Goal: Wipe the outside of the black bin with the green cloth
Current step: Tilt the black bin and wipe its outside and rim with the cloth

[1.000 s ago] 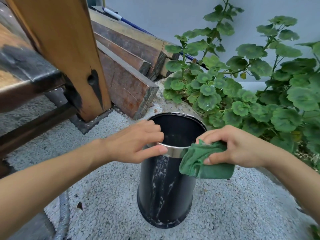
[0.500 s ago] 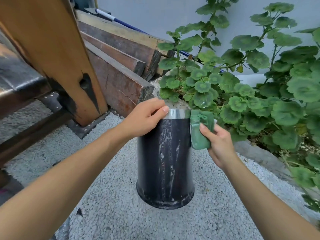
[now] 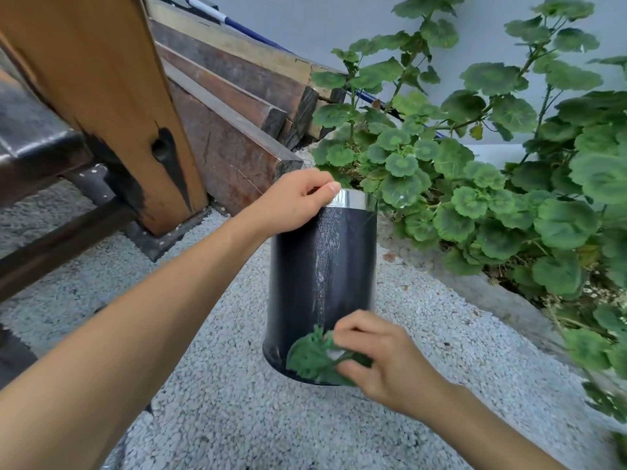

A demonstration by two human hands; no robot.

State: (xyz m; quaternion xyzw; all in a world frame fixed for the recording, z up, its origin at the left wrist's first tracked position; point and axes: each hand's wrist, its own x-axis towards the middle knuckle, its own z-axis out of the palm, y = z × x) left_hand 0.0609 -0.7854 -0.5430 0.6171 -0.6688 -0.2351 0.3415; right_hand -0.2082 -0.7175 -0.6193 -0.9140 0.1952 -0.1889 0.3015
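Green cloth [image 3: 312,357] pressed low on the black bin [image 3: 322,266]

The fingers [image 3: 353,329] of the right hand [image 3: 383,361] curl round the bunched cloth and press it against the bin's outer wall, just above the base. The left hand [image 3: 291,201] pinches the silver rim [image 3: 353,200] at the top. The bin, streaked grey down its side, sits on pale pebbled ground [image 3: 237,418]. A wooden post [image 3: 112,96] and stacked dark planks [image 3: 237,89] stand to the left, and leafy plants [image 3: 475,184] grow behind a concrete kerb [image 3: 492,296] to the right, with a pale wall [image 3: 339,25] beyond

Glossy black bin [image 3: 322,266], shiny metal rim [image 3: 353,199]
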